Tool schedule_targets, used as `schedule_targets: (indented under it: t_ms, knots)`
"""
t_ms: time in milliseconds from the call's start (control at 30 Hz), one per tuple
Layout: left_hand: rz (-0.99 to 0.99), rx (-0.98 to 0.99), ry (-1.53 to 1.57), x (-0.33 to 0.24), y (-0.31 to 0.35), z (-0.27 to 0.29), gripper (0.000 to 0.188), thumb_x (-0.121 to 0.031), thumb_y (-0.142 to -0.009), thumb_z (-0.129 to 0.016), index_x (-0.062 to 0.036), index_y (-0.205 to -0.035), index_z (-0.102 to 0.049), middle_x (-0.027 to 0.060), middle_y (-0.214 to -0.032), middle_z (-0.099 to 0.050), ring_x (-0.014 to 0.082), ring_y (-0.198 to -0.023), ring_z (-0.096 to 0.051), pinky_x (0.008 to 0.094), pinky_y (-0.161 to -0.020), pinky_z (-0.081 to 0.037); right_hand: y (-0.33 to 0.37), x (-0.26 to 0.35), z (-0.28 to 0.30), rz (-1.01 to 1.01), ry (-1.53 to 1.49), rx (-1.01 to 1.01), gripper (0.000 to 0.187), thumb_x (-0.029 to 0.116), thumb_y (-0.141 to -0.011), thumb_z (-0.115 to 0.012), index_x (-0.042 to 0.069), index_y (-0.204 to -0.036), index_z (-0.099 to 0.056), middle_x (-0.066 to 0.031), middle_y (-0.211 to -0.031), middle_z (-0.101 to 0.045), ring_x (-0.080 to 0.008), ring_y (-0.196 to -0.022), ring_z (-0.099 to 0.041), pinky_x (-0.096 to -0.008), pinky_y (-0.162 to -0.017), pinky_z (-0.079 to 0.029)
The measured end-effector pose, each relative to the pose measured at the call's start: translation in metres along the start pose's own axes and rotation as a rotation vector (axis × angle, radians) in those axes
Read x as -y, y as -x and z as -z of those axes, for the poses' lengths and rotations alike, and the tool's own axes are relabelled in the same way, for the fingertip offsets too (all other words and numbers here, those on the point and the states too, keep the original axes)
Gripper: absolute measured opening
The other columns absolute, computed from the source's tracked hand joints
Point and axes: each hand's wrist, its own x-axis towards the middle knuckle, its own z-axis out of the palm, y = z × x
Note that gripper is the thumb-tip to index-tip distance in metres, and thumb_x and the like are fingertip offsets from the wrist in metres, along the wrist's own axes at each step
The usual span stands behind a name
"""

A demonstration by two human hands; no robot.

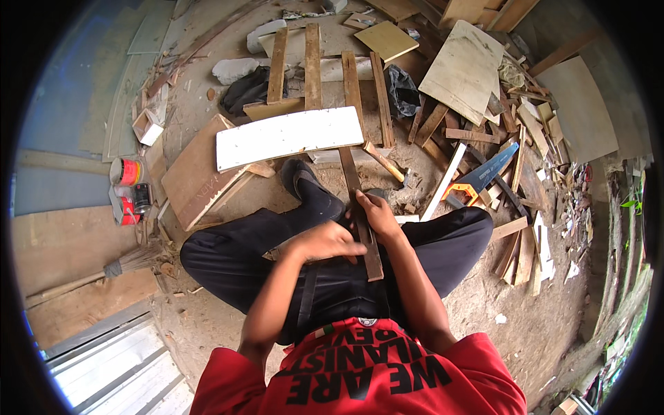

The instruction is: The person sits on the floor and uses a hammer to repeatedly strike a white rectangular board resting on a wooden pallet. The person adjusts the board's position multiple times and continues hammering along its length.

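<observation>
A long, narrow strip of brown wood [350,180] slants from my lap up toward the white board. My right hand [377,216] is wrapped around the strip's right side at about its middle. To the left of the strip is my left hand [325,242], its fingers apart and slightly blurred, with the tips reaching to the wood. Whether those fingertips press on the strip is hard to see. A white board [290,138] with small dark marks lies across wooden pieces beyond my feet. Close to its right end rests a hammer [389,164] with a wooden handle.
A blue handsaw [492,166] with a yellow handle lies on scrap wood at the right. Wooden slats [312,66] stand beyond the white board. A plywood panel [200,173] leans at the left, near red cans [126,171] and a bundled broom [131,261].
</observation>
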Motion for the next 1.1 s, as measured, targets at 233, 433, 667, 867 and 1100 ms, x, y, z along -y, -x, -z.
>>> schedule_targets:
  t_ms: [233, 433, 667, 867, 1100]
  knots:
    - [-0.282, -1.349, -0.587, 0.063, -0.012, 0.130, 0.054, -0.020, -0.080, -0.080, -0.0036, -0.126, -0.055, 0.0165, -0.125, -0.060, 0.0340, -0.121, -0.054, 0.0456, -0.103, -0.043, 0.066, 0.043, 0.000, -0.118, 0.000, 0.036, 0.038, 0.034, -0.105, -0.048, -0.003, -0.109, -0.056, -0.0115, -0.075, -0.065, -0.0189, -0.055, -0.062, -0.0313, -0.050, -0.052]
    - [0.081, -1.111, -0.913, 0.067, -0.030, 0.168, 0.120, -0.025, -0.068, -0.090, 0.0013, -0.156, -0.012, 0.0238, -0.161, -0.019, 0.0375, -0.152, -0.011, 0.0553, -0.123, -0.011, 0.134, 0.088, 0.023, -0.210, 0.159, 0.021, 0.036, 0.035, -0.104, -0.050, 0.000, -0.107, -0.058, -0.0083, -0.071, -0.063, -0.0160, -0.052, -0.060, -0.0296, -0.047, -0.048]
    - [0.165, -1.016, -1.011, 0.063, -0.037, 0.205, 0.131, -0.037, -0.062, -0.093, -0.0006, -0.157, -0.011, 0.0211, -0.163, -0.017, 0.0347, -0.153, -0.007, 0.0603, -0.122, -0.003, 0.213, 0.126, 0.061, -0.257, 0.211, -0.085, 0.043, 0.033, -0.099, -0.057, -0.004, -0.121, -0.059, -0.0072, -0.063, -0.059, -0.0120, -0.042, -0.052, -0.0246, -0.038, -0.040]
    - [0.271, -1.046, -1.071, 0.060, -0.053, 0.200, 0.116, -0.034, -0.072, -0.084, -0.0054, -0.158, -0.012, 0.0154, -0.165, -0.010, 0.0306, -0.154, -0.007, 0.0593, -0.122, -0.002, 0.225, 0.110, 0.092, 0.024, 0.141, -0.227, 0.045, 0.036, -0.100, -0.055, -0.003, -0.124, -0.056, -0.0067, -0.060, -0.057, -0.0115, -0.039, -0.050, -0.0235, -0.035, -0.037]
    - [0.317, -1.085, -1.118, 0.067, -0.049, 0.200, 0.107, -0.025, -0.075, -0.076, -0.0068, -0.159, -0.012, 0.0138, -0.166, -0.010, 0.0289, -0.154, -0.007, 0.0573, -0.123, -0.004, 0.045, 0.091, 0.118, 0.371, 0.688, -0.366, 0.052, 0.039, -0.099, -0.060, -0.004, -0.128, -0.059, -0.0137, -0.094, -0.071, -0.0235, -0.081, -0.069, -0.0360, -0.074, -0.054]
